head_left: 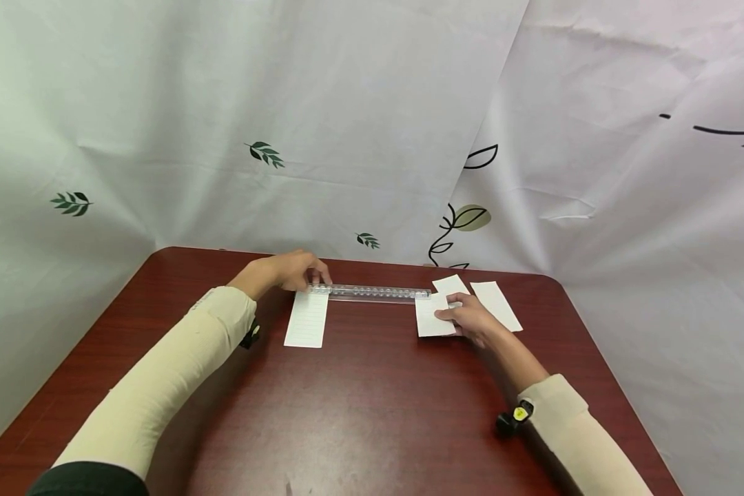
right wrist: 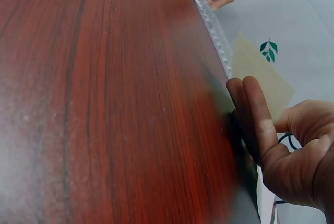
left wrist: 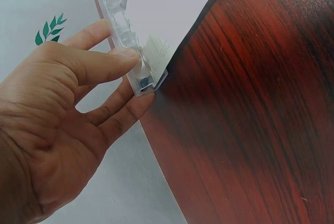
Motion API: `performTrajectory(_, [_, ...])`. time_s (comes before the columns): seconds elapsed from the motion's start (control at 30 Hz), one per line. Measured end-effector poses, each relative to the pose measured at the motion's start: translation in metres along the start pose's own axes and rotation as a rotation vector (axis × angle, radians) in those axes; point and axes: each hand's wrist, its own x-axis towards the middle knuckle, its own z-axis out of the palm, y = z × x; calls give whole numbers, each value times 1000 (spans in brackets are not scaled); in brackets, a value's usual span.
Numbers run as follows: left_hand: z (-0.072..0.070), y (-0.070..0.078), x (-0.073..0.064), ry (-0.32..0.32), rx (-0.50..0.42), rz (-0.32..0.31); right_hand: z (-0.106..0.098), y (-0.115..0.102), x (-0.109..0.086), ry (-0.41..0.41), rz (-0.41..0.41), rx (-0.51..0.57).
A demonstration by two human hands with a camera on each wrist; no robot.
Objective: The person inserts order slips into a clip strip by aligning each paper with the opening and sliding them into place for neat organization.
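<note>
A clear plastic rail (head_left: 375, 294) with a row of round beads inside lies near the table's far edge. At its left end my left hand (head_left: 288, 270) pinches the rail, thumb on top and fingers around the far side, as the left wrist view shows. A lined white paper slip (head_left: 306, 325) hangs from that end toward me, its top edge in the rail. My right hand (head_left: 474, 319) holds another white paper slip (head_left: 430, 325) between thumb and fingers, by the rail's right end. In the right wrist view this slip (right wrist: 261, 75) looks yellowish; whether it touches the rail I cannot tell.
Two more white slips lie right of the rail: one slip (head_left: 449, 284) partly behind the right hand, the other slip (head_left: 497, 306) farther right. The dark red wooden table (head_left: 347, 399) ends at a pale leaf-printed curtain (head_left: 322, 172) just behind the rail.
</note>
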Motion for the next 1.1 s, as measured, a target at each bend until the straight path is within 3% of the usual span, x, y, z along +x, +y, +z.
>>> performTrajectory(0.33, [-1,0,0,-8,-7,-6,5,-3,3,30,10,5])
performTrajectory(0.63, [1,0,1,1,2,-1,5,-3,7,141,-69,-380])
performTrajectory(0.77, [1,1,0,1,4,3,-2,13,25,188,-122,-527])
performTrajectory(0.87, [2,2,0,1,3,-2,-4,19,29,181,-140,-549])
performTrajectory(1.1, [2,0,0,2,-5,-9,5,-2,0,163,-136,-538])
